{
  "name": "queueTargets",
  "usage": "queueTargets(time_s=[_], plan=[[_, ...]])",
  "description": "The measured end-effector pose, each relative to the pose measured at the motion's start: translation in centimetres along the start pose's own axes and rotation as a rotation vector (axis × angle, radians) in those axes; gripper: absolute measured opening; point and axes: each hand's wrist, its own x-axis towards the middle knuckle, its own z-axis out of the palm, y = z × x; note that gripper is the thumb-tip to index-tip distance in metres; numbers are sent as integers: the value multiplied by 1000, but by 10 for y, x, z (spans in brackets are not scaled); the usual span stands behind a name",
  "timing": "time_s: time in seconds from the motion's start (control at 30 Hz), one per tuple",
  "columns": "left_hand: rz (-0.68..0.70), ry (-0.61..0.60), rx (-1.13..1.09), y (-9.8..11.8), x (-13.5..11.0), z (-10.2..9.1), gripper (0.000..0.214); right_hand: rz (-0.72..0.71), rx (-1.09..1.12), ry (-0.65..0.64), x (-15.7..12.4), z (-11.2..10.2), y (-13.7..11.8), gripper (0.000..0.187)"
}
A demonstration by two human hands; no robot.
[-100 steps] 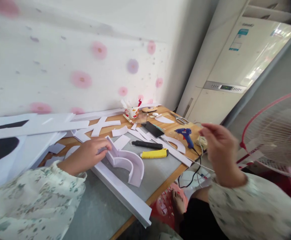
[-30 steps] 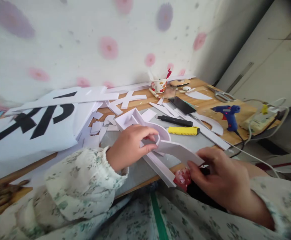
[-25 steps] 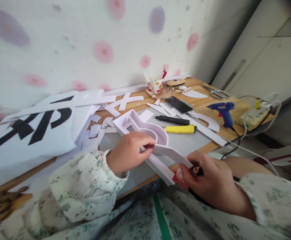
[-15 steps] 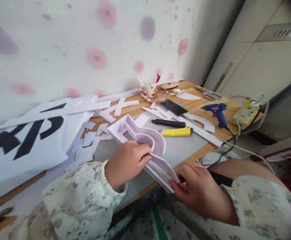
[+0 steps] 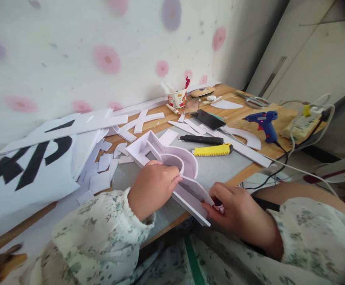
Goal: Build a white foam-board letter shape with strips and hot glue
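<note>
A hollow white foam-board letter P (image 5: 192, 161), with upright side walls, lies across the grey cutting mat (image 5: 220, 166); its stem juts past the table's near edge. My left hand (image 5: 156, 188) is closed over the middle of the letter, its thumb and fingers pinching the wall where the stem meets the bowl. Down at the stem's end, my right hand (image 5: 240, 215) grips the end of the side wall between thumb and fingers. Beyond the letter, a black pen-like cutter (image 5: 202, 139) and a yellow utility knife (image 5: 212, 150) rest on the mat.
A blue glue gun (image 5: 264, 122) stands at the right, near scissors (image 5: 254, 101) and a power strip (image 5: 301, 124). Behind are a phone (image 5: 208, 119) and a paper cup (image 5: 177, 99) with tools. White offcuts (image 5: 99, 182) and printed letter sheets (image 5: 42, 166) cover the left.
The view has shifted slightly, so the table's things sit a little differently in the picture. Both hands keep their hold on the letter, with hardly any movement along it.
</note>
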Motion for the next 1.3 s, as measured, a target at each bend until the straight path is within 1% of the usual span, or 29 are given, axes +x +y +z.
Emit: queueTargets(time_s=[0.13,0.33,0.4,0.53,0.63,0.83,0.93,1.07,1.13,1.2,1.27,1.3], plan=[[30,36,-4,0,3,2,22,41,31,-24,-1,0,1,19],[40,185,-40,-1,5,1,15,24,14,-17,-2,2,2,17],[77,200,-74,-2,6,2,11,30,23,2,-3,2,3,18],[164,189,-90,-3,8,3,7,33,24,21,-4,5,5,20],[190,175,-86,-4,9,5,7,35,25,2,-5,6,6,21],[155,85,-119,-5,10,3,8,45,-1,-21,-4,4,6,17],[162,32,-111,-5,14,2,11,59,0,-29,-3,4,6,16],[136,2,-110,-5,18,2,11,63,83,-50,-5,-1,6,17],[114,-5,-127,-4,19,2,11,47,164,-16,-4,-7,10,18],[110,-5,-136,-3,18,2,12,39,189,103,0,-16,20,16],[110,-5,-136,-3,17,2,12,53,121,235,11,-26,36,12],[106,-6,-136,-2,17,2,12,57,65,272,19,-31,46,12]])
